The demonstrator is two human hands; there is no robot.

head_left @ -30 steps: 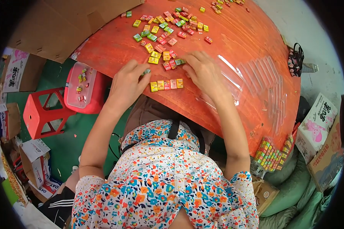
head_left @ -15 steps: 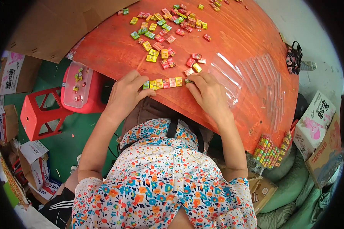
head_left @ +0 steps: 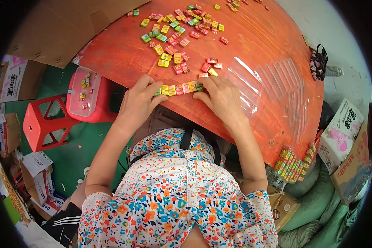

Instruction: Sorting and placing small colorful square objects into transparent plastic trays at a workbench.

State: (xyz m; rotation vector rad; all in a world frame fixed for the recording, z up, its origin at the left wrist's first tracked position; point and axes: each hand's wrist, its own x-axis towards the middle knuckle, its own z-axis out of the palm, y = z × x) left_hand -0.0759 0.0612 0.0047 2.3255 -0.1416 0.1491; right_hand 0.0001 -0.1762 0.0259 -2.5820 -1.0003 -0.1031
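Note:
A short row of small candy-like boxes (head_left: 178,89), yellow, red and orange, lies along the near edge of the red table (head_left: 124,53). At its left end my left hand (head_left: 139,99) has thumb and fingers closed round a green box (head_left: 158,91), partly hidden by them. My right hand (head_left: 223,97) pinches another green box (head_left: 199,86) against the right end. Just beyond the right fingers sit a yellow box (head_left: 213,72) and several red ones (head_left: 206,67). Farther off, many loose boxes (head_left: 177,29) are scattered in green, yellow, red and orange.
Clear plastic trays (head_left: 244,84) lie right of my right hand. Stacked small boxes (head_left: 291,163) stand at the table's right corner. On the left are a cardboard sheet (head_left: 70,29), a red stool (head_left: 43,120) and a translucent tub (head_left: 76,93) holding a few boxes.
My right hand has moved slightly left, bringing its green box up against the row and closing the gap. My left hand has stayed at the left end.

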